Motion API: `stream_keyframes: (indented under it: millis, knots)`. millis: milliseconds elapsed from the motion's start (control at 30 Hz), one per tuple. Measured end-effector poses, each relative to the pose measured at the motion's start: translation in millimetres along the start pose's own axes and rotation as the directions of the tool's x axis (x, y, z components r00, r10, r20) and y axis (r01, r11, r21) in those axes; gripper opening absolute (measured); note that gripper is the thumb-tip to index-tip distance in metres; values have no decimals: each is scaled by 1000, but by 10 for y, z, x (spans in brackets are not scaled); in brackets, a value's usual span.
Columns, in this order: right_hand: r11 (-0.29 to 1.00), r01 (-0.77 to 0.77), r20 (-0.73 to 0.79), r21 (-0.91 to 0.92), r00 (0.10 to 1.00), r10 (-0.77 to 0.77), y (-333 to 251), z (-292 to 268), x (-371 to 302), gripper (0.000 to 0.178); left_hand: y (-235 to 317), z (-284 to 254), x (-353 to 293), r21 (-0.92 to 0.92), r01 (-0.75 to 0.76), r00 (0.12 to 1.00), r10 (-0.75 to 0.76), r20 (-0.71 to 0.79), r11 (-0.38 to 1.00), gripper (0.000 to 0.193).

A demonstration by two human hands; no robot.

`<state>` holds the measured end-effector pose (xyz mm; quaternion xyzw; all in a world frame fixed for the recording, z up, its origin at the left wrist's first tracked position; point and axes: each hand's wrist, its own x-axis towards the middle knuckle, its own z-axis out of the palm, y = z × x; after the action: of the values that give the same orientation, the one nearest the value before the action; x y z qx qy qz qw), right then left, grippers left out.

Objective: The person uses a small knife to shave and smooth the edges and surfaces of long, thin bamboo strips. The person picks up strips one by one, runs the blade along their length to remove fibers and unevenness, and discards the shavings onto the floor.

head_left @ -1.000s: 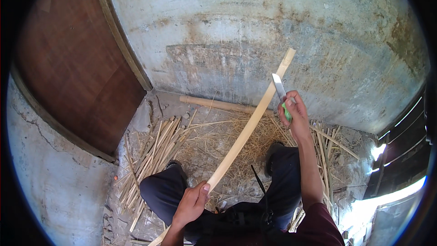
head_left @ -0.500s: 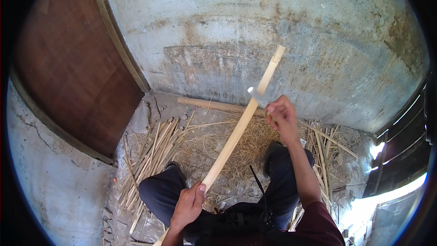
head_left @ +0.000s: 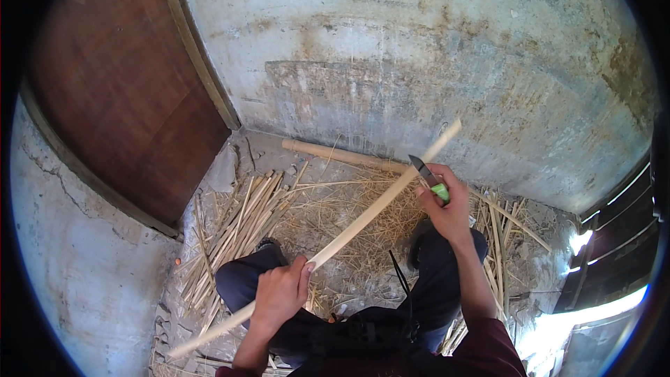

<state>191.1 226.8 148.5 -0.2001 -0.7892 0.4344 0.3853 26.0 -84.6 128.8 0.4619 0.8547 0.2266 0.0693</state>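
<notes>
A long pale bamboo strip (head_left: 370, 215) slants across in front of me, its upper end near the wall and its lower end out past my left knee. My left hand (head_left: 282, 289) is closed around its lower half, thumb on top. In my right hand (head_left: 450, 205) is a knife (head_left: 427, 173) with a dark blade and a bright green part on its handle. The blade points up and to the left, close beside the upper part of the strip; whether it touches cannot be told.
Thin bamboo sticks (head_left: 241, 227) lie heaped on the left, with more sticks (head_left: 497, 237) at the right. Shavings (head_left: 394, 216) cover the floor between my feet. A thick bamboo pole (head_left: 342, 155) rests along the stained wall (head_left: 391, 63). A brown door (head_left: 125, 91) stands at the left.
The bamboo strip has swung lower and turned, its upper end dropping right and its lower end coming into view. My right hand has moved slightly down and right, and the knife's blade now points upward.
</notes>
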Motion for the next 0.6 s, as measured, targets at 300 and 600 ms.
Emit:
stream_keyframes:
  millis: [300, 600]
  knots:
    - [945, 223, 470, -240, 878, -88, 408, 108, 4, 26, 17, -655, 364, 389, -222, 974, 220, 51, 894, 28]
    - [993, 122, 382, 2, 917, -113, 312, 399, 75, 44, 100, -1176, 748, 502, -383, 917, 384, 107, 775, 27]
